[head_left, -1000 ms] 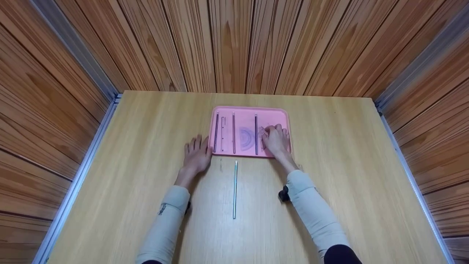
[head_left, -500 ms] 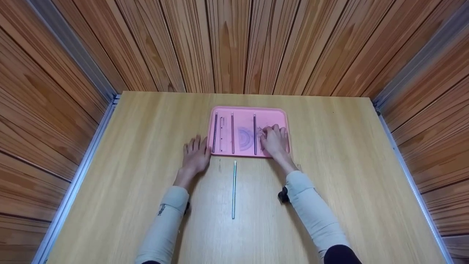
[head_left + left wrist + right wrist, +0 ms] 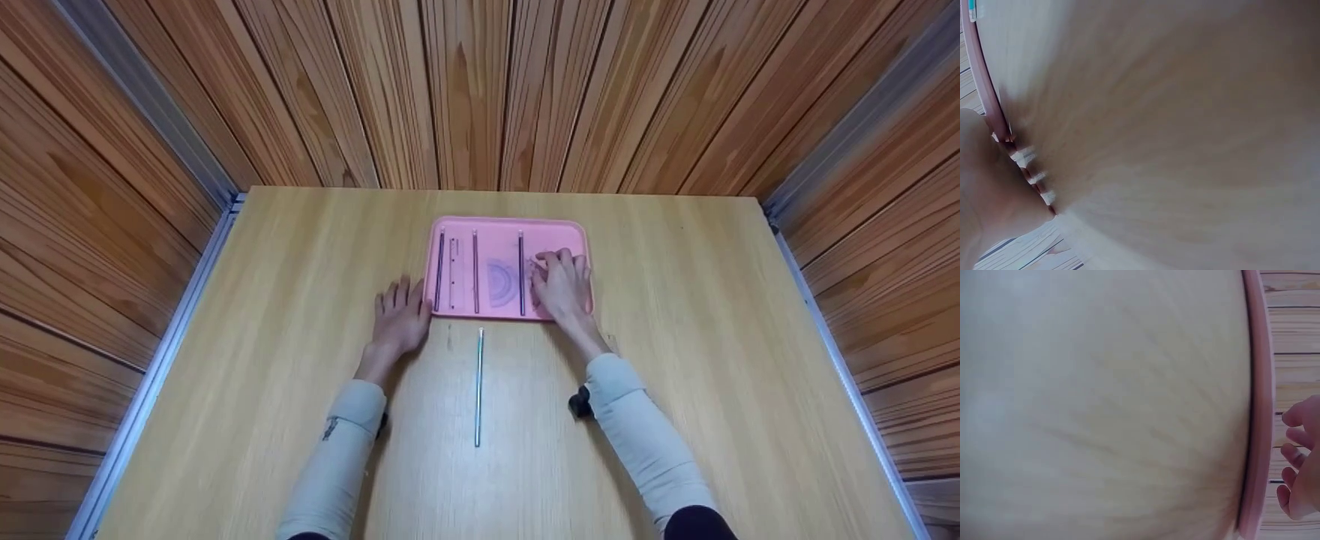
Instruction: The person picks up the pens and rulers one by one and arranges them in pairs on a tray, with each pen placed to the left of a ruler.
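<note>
My left hand (image 3: 400, 315) lies with fingers extended on the table, its thumb side against the left edge of a pink tray (image 3: 555, 232). In the left wrist view, the left hand (image 3: 999, 191) shows beside the tray rim. My right hand (image 3: 562, 289) is over the tray's right part, fingers loosely bent. Under its fingertips shows a bit of a clear plastic piece (image 3: 535, 267), mostly hidden by the hand. In the right wrist view, nothing shows between the right hand's (image 3: 1303, 461) fingers. The tray also holds a clear ruler (image 3: 453, 277), a protractor (image 3: 501, 283) and several pencils (image 3: 521, 274).
A shiny light-blue pencil (image 3: 479, 390) lies on the wooden table (image 3: 675, 360), in front of the tray and between the forearms. Wood-panelled walls (image 3: 480, 97) stand behind and at both sides.
The right hand's fingers have shifted slightly up and spread a little over the clear piece. My left hand stays at the tray's edge.
</note>
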